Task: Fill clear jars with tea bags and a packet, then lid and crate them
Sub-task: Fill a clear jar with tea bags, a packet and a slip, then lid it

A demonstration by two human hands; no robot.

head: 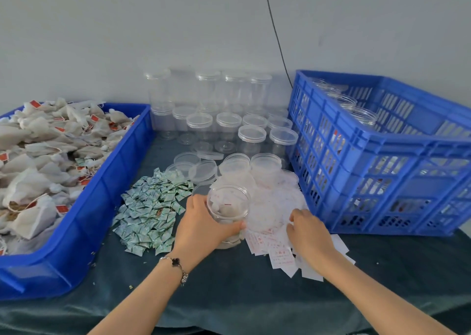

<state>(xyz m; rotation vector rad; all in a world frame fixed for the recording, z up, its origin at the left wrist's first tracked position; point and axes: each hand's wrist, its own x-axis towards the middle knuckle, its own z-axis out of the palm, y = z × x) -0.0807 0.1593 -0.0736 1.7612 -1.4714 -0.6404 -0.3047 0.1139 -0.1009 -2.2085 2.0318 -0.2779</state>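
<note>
At lower centre, your left hand grips an unlidded jar holding tea bags.
Your right hand, fingers curled, pinches at paper slips; tilt the jar and the bags spill.

A table draped in dark green cloth carried everything. On its left sat a shallow blue tray; on its right stood a tall slotted blue crate. Between them, at the back, clustered lidded clear jars, with loose lids in front. Green-and-white packets lay heaped beside scattered white paper slips.
</note>
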